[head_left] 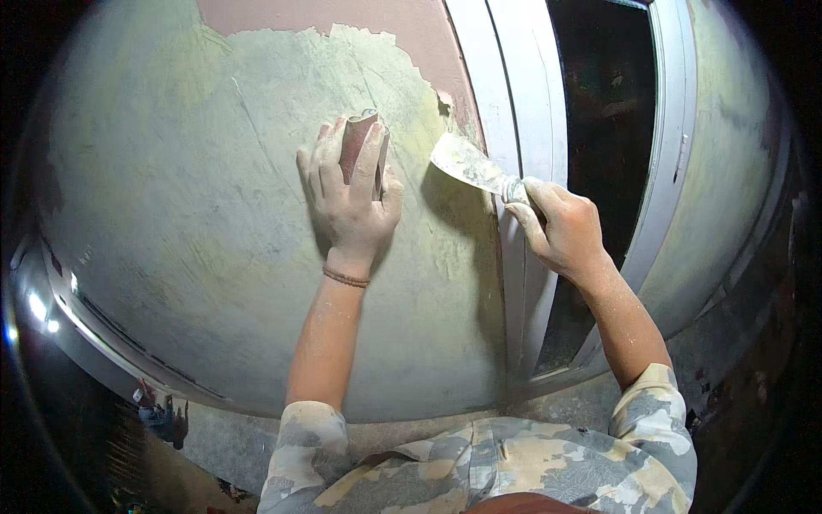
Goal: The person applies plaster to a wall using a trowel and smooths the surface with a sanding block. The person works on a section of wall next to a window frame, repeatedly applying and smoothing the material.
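Near the right edge of the wall (171, 214), the scraper (467, 163) extended up-left from the right hand (565, 224) closed round its handle, its long axis pointing toward the reddish-brown curled sheet (358, 141) that the left hand (351, 210) held between its fingers.

Wall (214, 214) ahead, floor (231, 450) below. L hand (347, 207) w/ sandpaper (357, 147) in front of wall; bracelet (346, 277) on L wrist. R of it, R hand (563, 227) w/ scraper (473, 166), nr wall's R edge & frame (533, 94). Opening (604, 103) R of frame, 2nd wall (715, 218) beyond. Other person (156, 416) far lower L.
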`<state>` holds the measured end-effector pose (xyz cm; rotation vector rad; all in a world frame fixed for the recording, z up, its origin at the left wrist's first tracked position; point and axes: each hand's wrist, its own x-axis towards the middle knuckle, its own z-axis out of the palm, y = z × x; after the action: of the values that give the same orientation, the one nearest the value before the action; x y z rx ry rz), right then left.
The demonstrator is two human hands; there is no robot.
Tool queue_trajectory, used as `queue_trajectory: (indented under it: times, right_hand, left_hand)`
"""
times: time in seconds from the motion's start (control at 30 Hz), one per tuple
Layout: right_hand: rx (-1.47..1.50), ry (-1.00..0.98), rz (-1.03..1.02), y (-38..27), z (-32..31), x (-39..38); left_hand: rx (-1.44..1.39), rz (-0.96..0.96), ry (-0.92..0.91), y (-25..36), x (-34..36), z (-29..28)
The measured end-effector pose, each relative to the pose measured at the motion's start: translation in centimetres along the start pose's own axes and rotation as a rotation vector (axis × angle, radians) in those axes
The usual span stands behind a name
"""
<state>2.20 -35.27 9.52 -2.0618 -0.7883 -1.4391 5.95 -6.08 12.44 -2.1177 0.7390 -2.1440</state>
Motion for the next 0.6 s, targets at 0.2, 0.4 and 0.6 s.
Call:
queue_trajectory:
  times: [0.2,0.4,0.6]
  right_hand:
    - [-0.011,-0.078,0.154,-0.2,-0.3,0.6]
    - [-0.088,-0.077,0.087,-0.2,-0.3,0.5]
    - [-0.023,-0.188,0.237,-0.6,-0.4,0.7]
  left_hand:
    - [-0.022,-0.018,0.005,0.2,-0.1,0.1]
    - [-0.001,0.0,0.013,0.0,-0.3,0.3]
    - [-0.005,-0.01,0.007,0.0,-0.1,0.2]
